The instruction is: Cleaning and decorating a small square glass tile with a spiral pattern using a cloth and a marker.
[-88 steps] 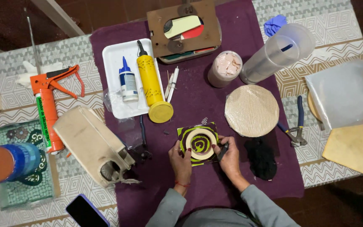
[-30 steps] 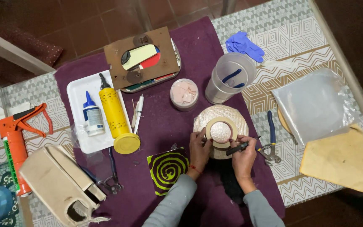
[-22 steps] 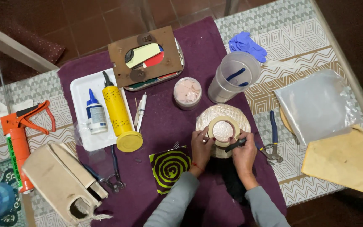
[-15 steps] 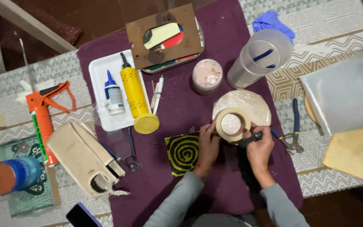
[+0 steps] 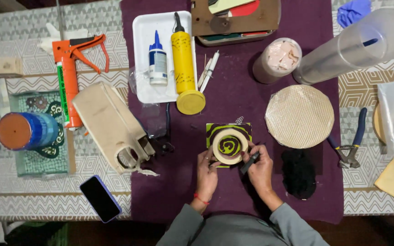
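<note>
On purple cloth (image 5: 233,91), left hand (image 5: 206,172) grips tape ring (image 5: 230,146); right hand (image 5: 261,167) pinches marker (image 5: 249,162).

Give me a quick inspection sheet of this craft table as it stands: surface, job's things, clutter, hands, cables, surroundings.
Surface: purple cloth over a patterned tablecloth.
Job's things: tape roll on a green-and-black spiral tile; dark marker.
Clutter: white tray with a yellow tube and a blue-capped glue bottle; orange caulking gun; round mesh disc; pliers; phone; blue cup.
Hands: left hand steadies the roll; right hand has the marker in its grip, beside the roll.
Cables: nothing seen.
Surroundings: dark floor at the frame edges; no other person.
</note>
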